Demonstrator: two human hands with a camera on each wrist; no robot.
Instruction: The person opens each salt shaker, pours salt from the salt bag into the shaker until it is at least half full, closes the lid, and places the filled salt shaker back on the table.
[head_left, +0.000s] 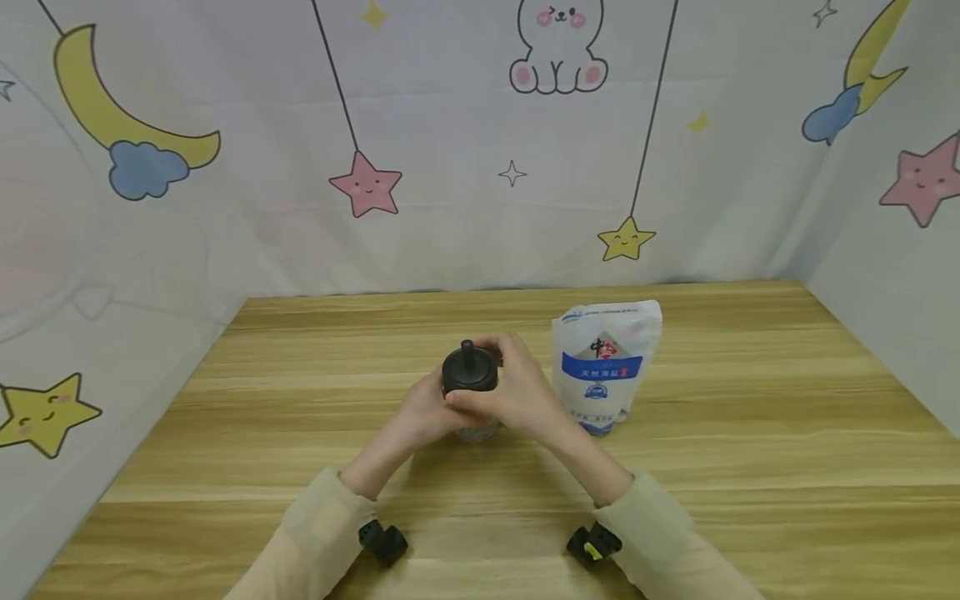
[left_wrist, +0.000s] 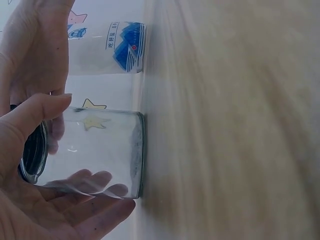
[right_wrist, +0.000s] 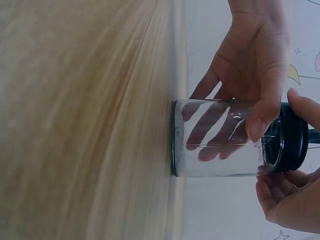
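Note:
A clear glass jar (right_wrist: 220, 162) with a black lid (head_left: 469, 371) stands upright on the table, its base touching the wood. My left hand (head_left: 429, 410) holds the jar from the side, thumb near its neck and fingers spread round the glass, as the right wrist view shows. With thumb and fingers, my right hand (head_left: 521, 390) grips the black lid, which has a small spout-like knob (head_left: 468, 353) on top. The lid sits on the jar's mouth. I see no filling through the glass.
A white and blue stand-up pouch (head_left: 600, 367) with Chinese print stands just right of the jar. Behind the wooden table (head_left: 337, 325) hangs a white cloth (head_left: 450, 250) with stars and moons. Small black cameras (head_left: 384, 543) are strapped at both sleeves.

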